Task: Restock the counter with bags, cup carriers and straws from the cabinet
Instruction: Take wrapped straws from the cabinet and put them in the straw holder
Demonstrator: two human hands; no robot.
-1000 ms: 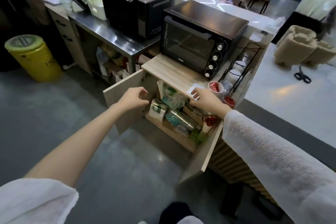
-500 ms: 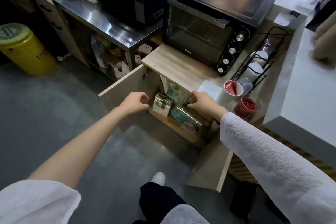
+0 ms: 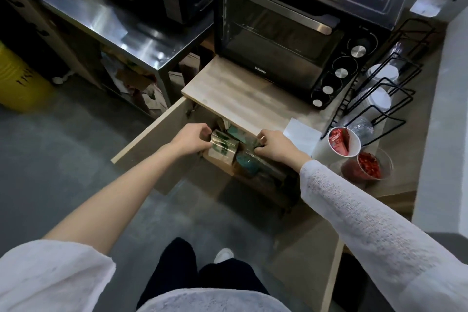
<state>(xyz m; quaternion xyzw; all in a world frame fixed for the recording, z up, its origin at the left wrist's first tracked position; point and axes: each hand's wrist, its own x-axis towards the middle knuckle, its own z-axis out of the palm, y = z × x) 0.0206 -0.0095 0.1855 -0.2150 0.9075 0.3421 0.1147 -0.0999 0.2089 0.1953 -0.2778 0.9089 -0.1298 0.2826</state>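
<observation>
- Behind-counter workspace: wooden shelf top (image 3: 235, 99) is carrying an oven (image 3: 286, 40); steel table (image 3: 106, 23) is standing to the left, yellow bin (image 3: 17, 78) at far left.
- Cabinet (image 3: 255, 180) is sitting under the shelf top with both doors swung out; left door (image 3: 154, 144) is angling toward the floor side, so the stock inside is reachable from above.
- Left hand (image 3: 190, 140) is curling its fingers round the left end of a bundle of brown bags (image 3: 222, 148) with green print, gripping it at the cabinet mouth.
- Right hand (image 3: 274, 145) is pinching into the clear-wrapped packs (image 3: 249, 162) just right of the bags; exactly what it is holding cannot be told, as the wrap is blurring.
- Judgement: two-handed hold is probably serving to steady the tightly packed stock while one bundle is being worked free.
- Bags are sitting inside the cabinet, not yet on the counter; task looks to be at its start.
- Wire rack (image 3: 379, 88) with lids and two cups (image 3: 354, 152) of red contents are standing on the right, near the right forearm; an elbow swing during lift-out could be knocking them.
- Straws and cup carriers are not identifiable in the cabinet from this view.
</observation>
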